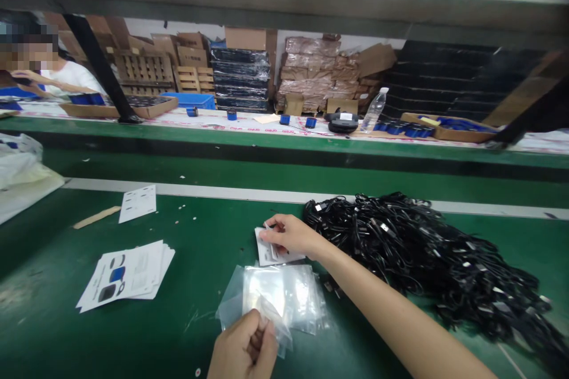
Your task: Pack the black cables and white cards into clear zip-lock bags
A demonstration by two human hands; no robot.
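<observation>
Well left of the right hand's fingers (275, 239) lies a flat tan strip (96, 217). Beyond the fingers, a white-covered ledge (267, 130) carries a clear bottle (374, 109) and, farther right, a shallow cardboard tray (462, 135). Beyond and left are a blue bin (200, 101) and a co-worker's white sleeve (80, 76); film-wrapped stacks (309, 71) stand behind the ledge.

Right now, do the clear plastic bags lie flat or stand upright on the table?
Flat, mostly: the clear plastic bags overlap on the green table, with one partly raised where the left hand pinches it.
</observation>
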